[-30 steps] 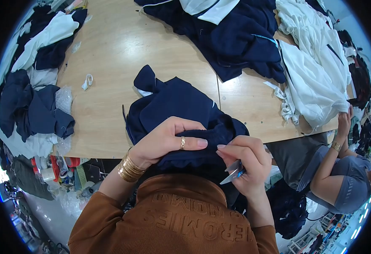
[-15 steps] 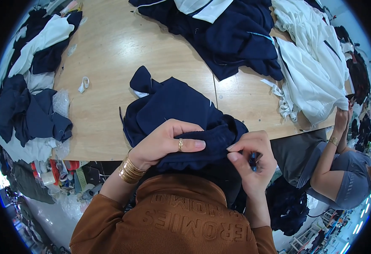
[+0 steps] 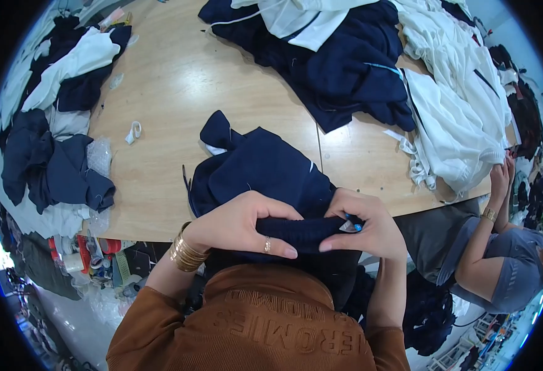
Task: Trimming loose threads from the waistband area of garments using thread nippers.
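Note:
A navy garment (image 3: 265,164) lies bunched at the table's near edge, with a dark cord at its left side and a patch of white showing near its far tip. Its thick gathered band (image 3: 299,232) is stretched between my two hands. My left hand (image 3: 249,222) pinches one end of the band, thumb on the near side and fingers behind. On the other end, my right hand (image 3: 370,226) grips with thumb and fingers. Tucked in that same hand is a small blue and silver tool (image 3: 352,225), mostly hidden by the fingers.
Navy garments (image 3: 345,80) and white garments (image 3: 451,111) are heaped on the far and right side of the table (image 3: 166,123). A white loop of tape (image 3: 133,132) lies left of centre. Dark clothes (image 3: 67,161) pile at the left. Another person (image 3: 500,247) handles white cloth at the right.
My right hand has come in from beside the garment and closed on the band. The band now sits taut and level between both hands. The view has shifted slightly.

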Tool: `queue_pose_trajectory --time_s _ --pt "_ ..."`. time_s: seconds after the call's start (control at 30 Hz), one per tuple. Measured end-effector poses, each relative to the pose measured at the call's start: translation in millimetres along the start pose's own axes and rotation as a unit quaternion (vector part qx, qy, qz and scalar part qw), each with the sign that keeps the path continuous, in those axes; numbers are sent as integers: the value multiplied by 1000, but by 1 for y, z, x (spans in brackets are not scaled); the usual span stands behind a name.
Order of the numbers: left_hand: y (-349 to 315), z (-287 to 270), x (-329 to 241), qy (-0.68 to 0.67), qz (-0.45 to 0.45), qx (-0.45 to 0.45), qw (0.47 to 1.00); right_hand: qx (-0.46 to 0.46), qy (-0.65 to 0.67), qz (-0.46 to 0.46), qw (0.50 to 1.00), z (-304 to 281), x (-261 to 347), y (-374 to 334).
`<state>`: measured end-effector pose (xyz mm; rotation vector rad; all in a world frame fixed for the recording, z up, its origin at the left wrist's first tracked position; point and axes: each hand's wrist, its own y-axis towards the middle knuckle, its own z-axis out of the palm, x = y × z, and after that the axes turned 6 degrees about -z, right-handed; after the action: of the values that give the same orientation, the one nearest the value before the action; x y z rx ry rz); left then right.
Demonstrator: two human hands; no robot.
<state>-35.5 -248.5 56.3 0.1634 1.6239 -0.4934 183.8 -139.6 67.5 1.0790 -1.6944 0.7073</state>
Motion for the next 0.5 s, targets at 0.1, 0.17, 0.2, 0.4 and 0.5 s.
queue_pose_trajectory --time_s 0.1,0.17,0.2,0.4,0.5 --pt "3 4 -7 219 22 -127 967 -92 -128 -41 987 17 10 5" --pt "8 10 -4 222 76 -199 952 -193 -175 -80 962 31 14 9" --pt "9 10 -4 261 107 -259 924 -207 -183 -115 954 34 15 10" --pt "13 23 17 279 304 -424 807 -302 -335 -240 860 47 10 -8" --pt "12 27 18 270 352 -411 796 -344 -330 -259 840 53 6 -14"
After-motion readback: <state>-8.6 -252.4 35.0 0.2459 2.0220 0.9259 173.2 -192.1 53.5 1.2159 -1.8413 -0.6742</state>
